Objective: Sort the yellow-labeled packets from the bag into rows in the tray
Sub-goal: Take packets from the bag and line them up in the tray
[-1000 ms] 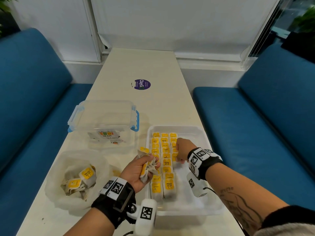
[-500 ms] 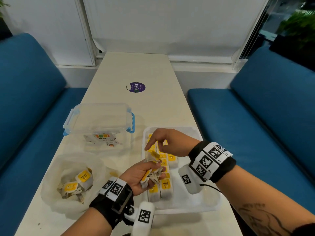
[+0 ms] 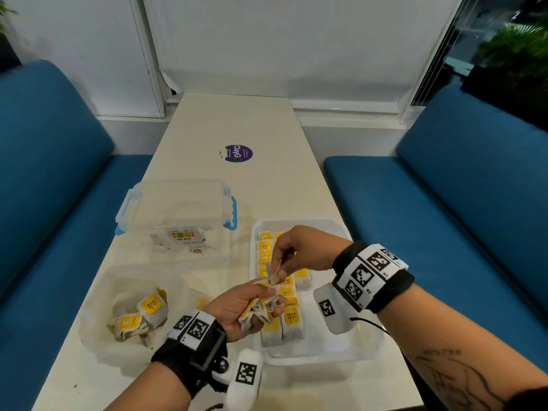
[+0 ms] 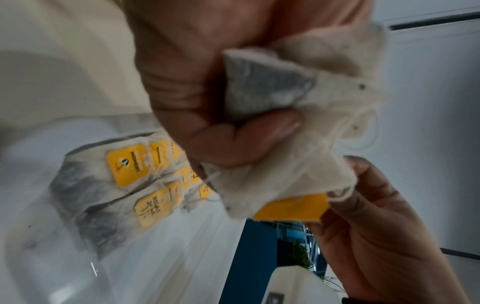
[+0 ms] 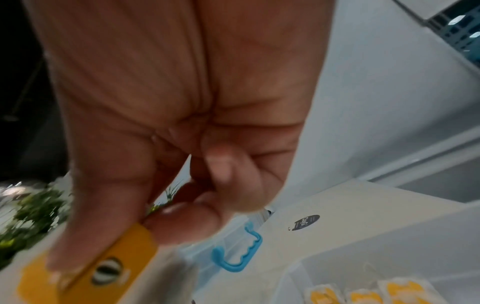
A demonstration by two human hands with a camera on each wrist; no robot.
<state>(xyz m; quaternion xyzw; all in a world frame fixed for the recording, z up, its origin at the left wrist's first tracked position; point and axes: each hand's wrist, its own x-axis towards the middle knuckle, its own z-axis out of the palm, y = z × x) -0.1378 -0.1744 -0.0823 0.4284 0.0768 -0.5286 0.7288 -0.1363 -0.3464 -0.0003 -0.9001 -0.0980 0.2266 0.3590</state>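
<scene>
My left hand (image 3: 252,307) grips a bunch of pale, yellow-labeled packets (image 3: 261,312) just left of the clear tray (image 3: 341,351). In the left wrist view the bunch (image 4: 298,127) fills the curled fingers. My right hand (image 3: 284,262) hangs above it and pinches the top packet (image 3: 275,275) by its yellow label (image 5: 85,267). Rows of packets (image 3: 284,292) lie along the tray's left side. The clear bag (image 3: 98,336) at the left holds more packets (image 3: 139,315).
A clear lidded box with blue clasps (image 3: 178,215) stands behind the bag. A purple round sticker (image 3: 238,153) marks the white table (image 3: 225,120) farther back. Blue benches (image 3: 444,185) flank the table on both sides.
My right hand has left the tray's rows, moved left to the bunch in my left hand and pinched one packet by its label. The left hand keeps hold of its bunch.
</scene>
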